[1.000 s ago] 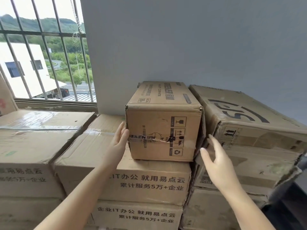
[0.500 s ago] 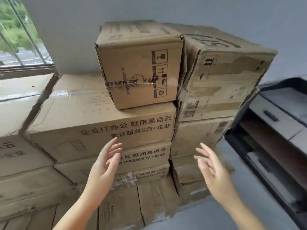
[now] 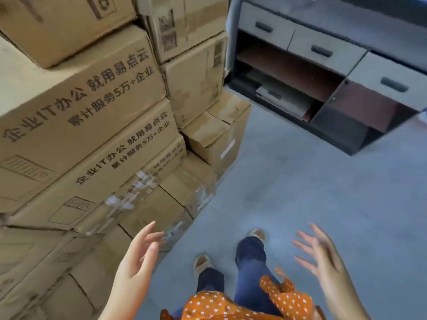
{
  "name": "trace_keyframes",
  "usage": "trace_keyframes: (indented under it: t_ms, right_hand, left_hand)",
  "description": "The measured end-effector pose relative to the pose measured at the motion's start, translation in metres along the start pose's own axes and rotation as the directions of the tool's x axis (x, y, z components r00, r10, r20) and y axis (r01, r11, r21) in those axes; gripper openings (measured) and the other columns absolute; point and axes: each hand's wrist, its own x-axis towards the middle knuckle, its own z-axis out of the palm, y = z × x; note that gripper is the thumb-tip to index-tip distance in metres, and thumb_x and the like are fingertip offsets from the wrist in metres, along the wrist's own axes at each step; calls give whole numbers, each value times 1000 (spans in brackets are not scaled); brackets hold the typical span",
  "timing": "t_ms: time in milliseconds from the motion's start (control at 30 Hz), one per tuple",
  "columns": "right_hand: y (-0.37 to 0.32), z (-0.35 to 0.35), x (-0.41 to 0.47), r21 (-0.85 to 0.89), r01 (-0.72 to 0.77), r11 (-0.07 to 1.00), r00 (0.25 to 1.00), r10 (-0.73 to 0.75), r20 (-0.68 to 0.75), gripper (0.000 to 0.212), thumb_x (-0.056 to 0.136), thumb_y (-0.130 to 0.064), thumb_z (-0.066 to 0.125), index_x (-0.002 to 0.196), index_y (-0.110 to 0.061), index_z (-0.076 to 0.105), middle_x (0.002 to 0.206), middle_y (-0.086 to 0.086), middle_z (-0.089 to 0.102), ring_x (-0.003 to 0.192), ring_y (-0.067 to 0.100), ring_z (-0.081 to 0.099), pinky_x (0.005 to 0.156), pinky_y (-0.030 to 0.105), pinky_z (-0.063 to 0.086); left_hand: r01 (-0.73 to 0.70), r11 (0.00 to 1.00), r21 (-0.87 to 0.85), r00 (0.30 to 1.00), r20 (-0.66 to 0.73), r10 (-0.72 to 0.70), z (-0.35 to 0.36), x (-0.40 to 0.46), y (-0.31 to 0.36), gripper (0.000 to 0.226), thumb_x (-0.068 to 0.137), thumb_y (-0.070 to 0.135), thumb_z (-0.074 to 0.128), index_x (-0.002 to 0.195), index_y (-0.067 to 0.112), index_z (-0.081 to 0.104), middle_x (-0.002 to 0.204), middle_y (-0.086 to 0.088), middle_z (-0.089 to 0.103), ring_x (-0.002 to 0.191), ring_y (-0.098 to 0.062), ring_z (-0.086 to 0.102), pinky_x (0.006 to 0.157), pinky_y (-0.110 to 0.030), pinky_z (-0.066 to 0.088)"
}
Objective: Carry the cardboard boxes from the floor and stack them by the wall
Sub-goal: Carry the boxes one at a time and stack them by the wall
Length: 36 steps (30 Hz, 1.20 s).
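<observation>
A tall stack of brown cardboard boxes (image 3: 87, 107) with printed lettering fills the left half of the head view. The small box (image 3: 60, 26) set on top shows only its lower part at the upper left edge. A second, narrower column of boxes (image 3: 194, 84) stands to its right, with a crushed box (image 3: 215, 135) at its foot. My left hand (image 3: 138, 255) hangs free with straight fingers, just in front of the lowest boxes and touching nothing. My right hand (image 3: 321, 252) is spread open over the bare floor. Both hands hold nothing.
A dark desk (image 3: 323, 72) with grey drawers and an open shelf stands at the upper right, close beside the box column. Grey floor (image 3: 300, 181) stretches between it and me. My legs and sandalled feet (image 3: 254, 234) are below.
My hands came off the small top box and dropped away from the stack. The view swung down and to the right, from the wall and window to the floor and desk.
</observation>
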Motion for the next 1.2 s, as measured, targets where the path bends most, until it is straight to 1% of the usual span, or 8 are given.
trace_keyframes:
  t_ms: [167, 400, 500, 600, 800, 933, 1000, 1200]
  right_hand:
    - [37, -37, -60, 168, -120, 978, 959, 158, -235, 38, 103, -15, 32, 140, -13, 39, 122, 10, 54, 83, 5, 66, 60, 14, 53]
    - [95, -111, -141, 244, -33, 969, 841, 158, -517, 27, 100, -15, 40, 122, -26, 51, 111, -5, 64, 92, 1, 67, 70, 12, 54]
    - [118, -167, -182, 257, -5, 966, 767, 168, -619, 26, 100, -19, 40, 114, -36, 53, 110, -10, 65, 96, 4, 67, 73, 14, 55]
    - [143, -234, -226, 299, 4, 954, 681, 217, -700, 27, 100, -24, 40, 120, -34, 53, 109, -12, 66, 95, 5, 67, 73, 20, 56]
    - [187, -335, -319, 427, 113, 897, 417, 347, -840, 27, 102, -20, 38, 124, -23, 53, 107, -1, 68, 95, 14, 68, 71, 23, 57]
    - [208, -360, -362, 488, 176, 855, 247, 441, -863, 25, 100, -18, 42, 118, -22, 59, 99, 2, 72, 91, 14, 70, 72, 28, 56]
    - [216, -367, -372, 513, 189, 838, 175, 485, -857, 24, 100, -16, 43, 115, -21, 61, 96, 2, 72, 90, 16, 69, 78, 32, 53]
    - [232, -404, -367, 607, 194, 770, 105, 599, -794, 25, 99, -5, 43, 107, -17, 64, 91, 6, 72, 89, 24, 68, 82, 40, 49]
  left_hand:
    - [6, 1000, 0, 986, 168, -6, 48, -16, 11, 46, 84, 39, 42, 128, 27, 51, 108, 4, 68, 97, -4, 65, 82, -24, 51]
    - [-47, 997, 57, 895, 447, 17, 150, -58, 35, 51, 81, 41, 44, 129, 25, 48, 108, 1, 67, 99, -15, 65, 85, -31, 48]
    - [-86, 994, 66, 854, 519, 39, 209, -96, 39, 38, 89, 37, 43, 125, 26, 49, 107, 2, 66, 97, -15, 65, 84, -32, 49]
    - [-105, 993, 50, 807, 588, 56, 277, -148, 40, 25, 99, 17, 40, 119, 25, 52, 103, -1, 67, 91, -15, 65, 77, -28, 48]
    - [-277, 960, 39, 541, 832, 122, 402, -252, 55, 30, 99, 7, 39, 116, 24, 57, 98, -1, 70, 89, -18, 68, 79, -32, 48]
    - [-387, 922, 24, 356, 926, 126, 465, -300, 72, 31, 99, 8, 41, 113, 28, 60, 96, 8, 72, 86, -10, 69, 79, -30, 49]
    - [-414, 910, 21, 288, 951, 109, 495, -317, 76, 30, 99, 7, 41, 113, 25, 61, 93, 3, 73, 86, -14, 70, 79, -31, 49]
    - [-431, 902, 7, 142, 988, 60, 585, -355, 91, 30, 98, 1, 39, 110, 18, 60, 96, -8, 70, 88, -24, 67, 78, -31, 49]
